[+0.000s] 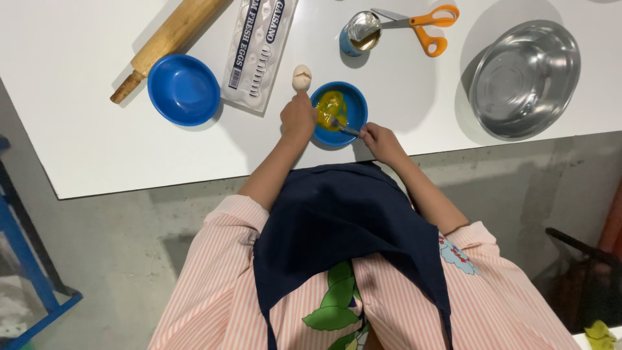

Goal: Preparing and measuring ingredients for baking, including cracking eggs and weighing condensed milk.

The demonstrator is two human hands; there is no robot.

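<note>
I see my left hand (298,118) resting against the rim of a small blue bowl (355,104) that sits near the front edge of the white surface (78,149). Its grip is curled shut around the bowl's left side, steadying it. Inside the bowl lies beaten egg (330,107), bright yellow and spread across the bottom. My right hand (381,141) sits at the bowl's lower right edge, its grip pinched on the handle of a fork (343,127) whose tines reach into the egg.

Just beyond my left fingertips lies an empty eggshell (302,78), pale and cracked open, touching nothing else that I can make out. To the left stands a second blue bowl (184,89), with a clear egg carton (259,48) just beside it and a wooden rolling pin (170,40) lying at a slant past that. Farther back, a small open tin can (360,32) stands next to orange-handled scissors (421,23). A large steel mixing bowl (525,78) sits well apart on the right. Below the surface I see my dark blue apron (337,227) over a pink striped smock (214,291).
</note>
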